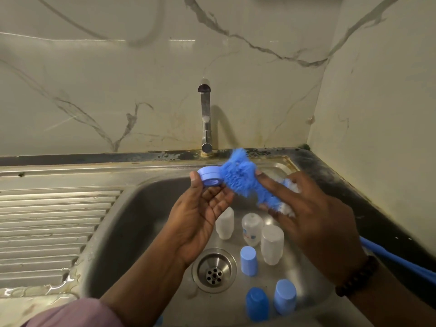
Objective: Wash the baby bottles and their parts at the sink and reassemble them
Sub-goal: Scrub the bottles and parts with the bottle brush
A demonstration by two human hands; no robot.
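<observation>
I see my left hand [203, 208] palm-up over the sink [132, 208], its thumb and fingertips pinching a blue ring [210, 179] at the top of the hand. The ring lies on its side, its opening facing near and right, toward the brush [243, 180]. My right hand [316, 215] holds the brush just behind its blue bristles, fingers curled round the white part with the forefinger stretched along the head. The bristles touch the ring's right edge. The brush's long axis runs from far left down to near right, its blue handle [401, 263] leaving past my wrist.

Below, on the sink floor right of the drain [214, 270], I count three clear bottles [271, 244] standing mouth-down and three blue caps [248, 260] nearer me. The tap [205, 119] stands at the far rim.
</observation>
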